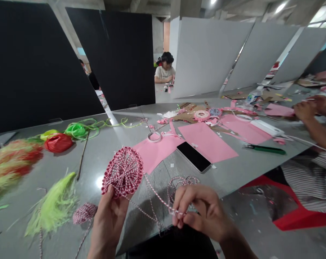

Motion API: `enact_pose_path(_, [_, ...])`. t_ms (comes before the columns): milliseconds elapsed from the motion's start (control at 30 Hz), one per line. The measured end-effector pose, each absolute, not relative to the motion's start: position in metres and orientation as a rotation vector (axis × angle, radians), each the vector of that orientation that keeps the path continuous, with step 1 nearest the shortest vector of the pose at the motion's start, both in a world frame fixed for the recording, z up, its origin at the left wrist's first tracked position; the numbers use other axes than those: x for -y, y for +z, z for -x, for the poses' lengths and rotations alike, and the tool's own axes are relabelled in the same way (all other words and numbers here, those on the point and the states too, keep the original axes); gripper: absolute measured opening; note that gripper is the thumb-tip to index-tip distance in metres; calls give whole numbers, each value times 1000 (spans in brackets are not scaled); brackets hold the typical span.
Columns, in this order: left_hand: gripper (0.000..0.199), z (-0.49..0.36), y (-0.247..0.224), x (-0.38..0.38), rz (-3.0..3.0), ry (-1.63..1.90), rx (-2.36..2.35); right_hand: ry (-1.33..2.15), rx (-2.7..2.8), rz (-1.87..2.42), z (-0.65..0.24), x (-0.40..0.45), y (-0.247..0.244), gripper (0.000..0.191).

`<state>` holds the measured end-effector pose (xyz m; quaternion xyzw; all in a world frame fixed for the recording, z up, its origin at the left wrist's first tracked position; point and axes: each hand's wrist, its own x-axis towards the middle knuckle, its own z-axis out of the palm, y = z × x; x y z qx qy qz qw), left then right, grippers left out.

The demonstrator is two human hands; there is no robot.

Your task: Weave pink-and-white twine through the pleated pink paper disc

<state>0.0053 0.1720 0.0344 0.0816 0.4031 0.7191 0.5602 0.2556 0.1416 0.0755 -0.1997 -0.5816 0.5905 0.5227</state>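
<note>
My left hand point(111, 214) holds up a round disc point(123, 172) wound with red-and-white twisted cord, its thumb on the lower edge. My right hand point(199, 208) pinches the cord point(159, 196) that runs down from the disc's right side. Loose loops of the same cord point(183, 181) lie on the table just behind my right hand. To the left of my left hand sits a small ball of red-and-white cord point(84, 213). Another thin strand hangs between the disc and the table edge.
Pink sheets point(207, 142), a phone point(193, 156), a tape roll point(153, 136) and a green cutter point(265, 149) lie ahead. Green fringe point(53, 205), a stick point(83, 156) and a red yarn ball point(58, 142) are left. A person's hands point(308, 108) are at right.
</note>
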Motion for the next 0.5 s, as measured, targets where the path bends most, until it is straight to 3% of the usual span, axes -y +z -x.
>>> enact_pose_path(133, [25,-8,40,-170,-171,1681,-986,1167,1394,677,-259,-154,73,17])
enact_pose_path(300, [20,-6,34,-166,-104,1667,-1110,438,1577,1298,-270,-186,48,25])
enact_pose_path(500, [31,1,9,-159,-236,1619,-1104,399,1792,1473,-259,-205,10,45])
